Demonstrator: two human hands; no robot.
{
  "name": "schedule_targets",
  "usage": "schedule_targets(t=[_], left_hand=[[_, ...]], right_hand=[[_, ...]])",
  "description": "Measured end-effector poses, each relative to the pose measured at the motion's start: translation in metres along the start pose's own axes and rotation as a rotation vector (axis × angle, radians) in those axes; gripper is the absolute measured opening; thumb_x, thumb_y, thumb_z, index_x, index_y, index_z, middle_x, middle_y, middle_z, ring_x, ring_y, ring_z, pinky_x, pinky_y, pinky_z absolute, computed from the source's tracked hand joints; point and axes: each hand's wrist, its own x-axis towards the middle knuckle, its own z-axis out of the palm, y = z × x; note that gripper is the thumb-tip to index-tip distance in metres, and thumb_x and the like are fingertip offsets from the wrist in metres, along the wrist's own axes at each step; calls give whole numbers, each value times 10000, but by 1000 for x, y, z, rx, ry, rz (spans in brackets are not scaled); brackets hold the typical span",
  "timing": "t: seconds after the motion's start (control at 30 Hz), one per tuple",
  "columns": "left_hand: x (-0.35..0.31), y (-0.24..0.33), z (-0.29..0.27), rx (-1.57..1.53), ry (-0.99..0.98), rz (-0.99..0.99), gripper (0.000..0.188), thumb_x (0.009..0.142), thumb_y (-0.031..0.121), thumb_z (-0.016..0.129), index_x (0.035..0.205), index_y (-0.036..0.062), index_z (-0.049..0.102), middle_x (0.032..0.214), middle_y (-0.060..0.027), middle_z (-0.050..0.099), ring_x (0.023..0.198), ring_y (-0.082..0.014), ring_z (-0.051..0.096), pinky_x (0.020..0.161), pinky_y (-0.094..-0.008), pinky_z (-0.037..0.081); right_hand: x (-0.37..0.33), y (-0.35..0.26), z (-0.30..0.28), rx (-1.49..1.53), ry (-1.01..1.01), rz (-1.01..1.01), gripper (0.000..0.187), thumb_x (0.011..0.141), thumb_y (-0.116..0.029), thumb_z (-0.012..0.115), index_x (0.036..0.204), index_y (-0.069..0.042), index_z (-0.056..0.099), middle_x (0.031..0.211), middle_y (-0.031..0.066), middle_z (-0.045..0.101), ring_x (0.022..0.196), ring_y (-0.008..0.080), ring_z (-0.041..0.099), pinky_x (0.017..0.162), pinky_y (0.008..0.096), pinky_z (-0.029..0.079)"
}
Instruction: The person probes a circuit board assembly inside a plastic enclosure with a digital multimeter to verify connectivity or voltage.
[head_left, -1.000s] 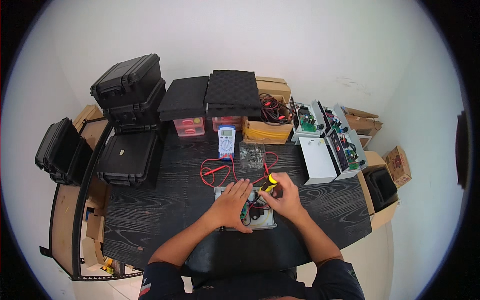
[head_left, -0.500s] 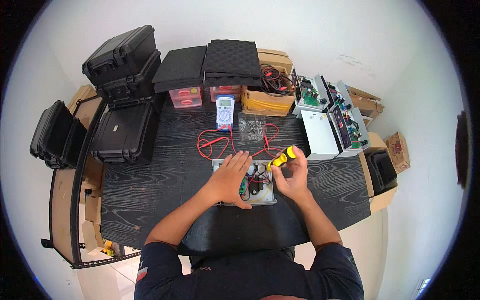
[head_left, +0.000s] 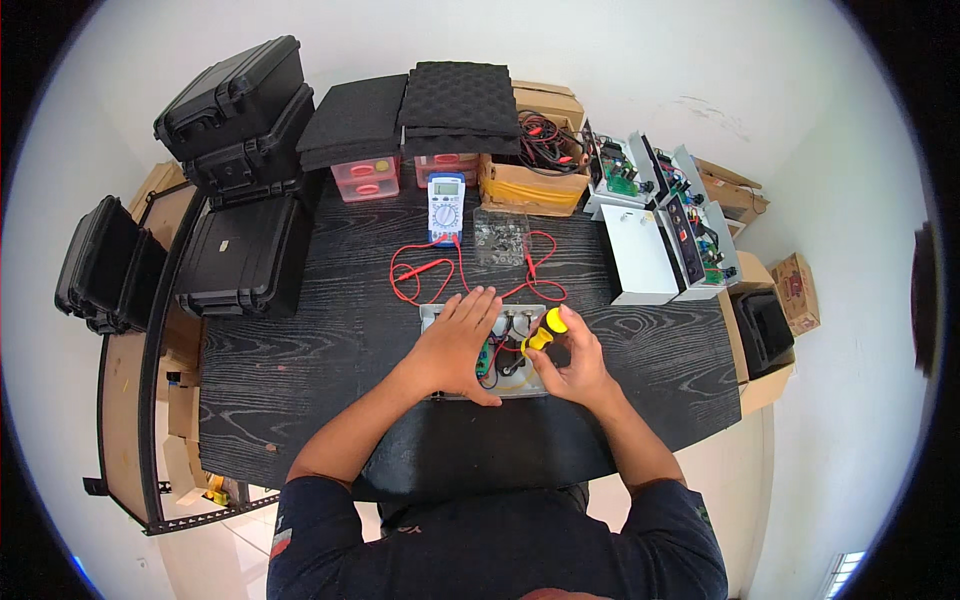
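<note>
A shallow grey metal enclosure [head_left: 428,314] lies open-topped near the table's front edge. Inside it are a green circuit board [head_left: 484,360], black parts and red and black wires. My left hand [head_left: 452,345] is spread over the enclosure's left side, fingers stretched toward its far wall and thumb at the near edge. In my right hand [head_left: 577,368] is a screwdriver [head_left: 541,333] with a yellow and black handle, tilted down and left over the wiring. Its shaft reaches toward a black part; whether the tip touches anything I cannot tell.
Behind the enclosure are a multimeter [head_left: 446,212], its red leads [head_left: 418,268] and a clear tray of small hardware [head_left: 501,238]. Opened equipment cases [head_left: 640,262] stand at right. Black hard cases [head_left: 243,250] are stacked at left. A cable carton [head_left: 535,185] and foam sheets [head_left: 460,105] are at the back.
My right hand has brought the screwdriver left and lower over the enclosure's inside, and its shaft now shows. My left hand stays spread on the enclosure. The whole view has shifted slightly.
</note>
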Motion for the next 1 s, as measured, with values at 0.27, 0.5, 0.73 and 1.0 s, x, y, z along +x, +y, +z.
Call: schedule_targets(t=[0.27,0.5,0.73,1.0], left_hand=[[2,-2,-2,11,1,11,1466,600,773,822,1609,-114,235,1684,-296,254,1595,-410,207,1303,-518,156],[0,-3,1,1,21,17,1458,600,766,826,1605,-117,245,1678,-300,265,1592,-416,212,1297,-531,169],[1,-1,1,3,20,22,1464,599,776,821,1604,-118,245,1676,-303,266,1589,-424,215,1293,-535,175],[-1,-7,4,30,21,22,1460,610,786,812,1607,-115,242,1677,-307,263,1587,-423,219,1292,-533,176]], right_hand=[[19,-6,-6,-127,48,-183,769,812,-18,879,1458,-63,463,1146,226,672,932,336,733,726,374,617],[12,-1,1,14,-25,-48,765,800,-58,910,1430,-54,474,1102,183,723,840,268,766,708,351,620],[2,-1,6,153,-19,173,892,864,71,810,1586,-42,300,1257,192,698,1039,238,744,828,353,632],[65,51,-31,-63,243,475,676,905,24,781,1531,-24,529,1124,159,763,839,111,693,710,288,583]])
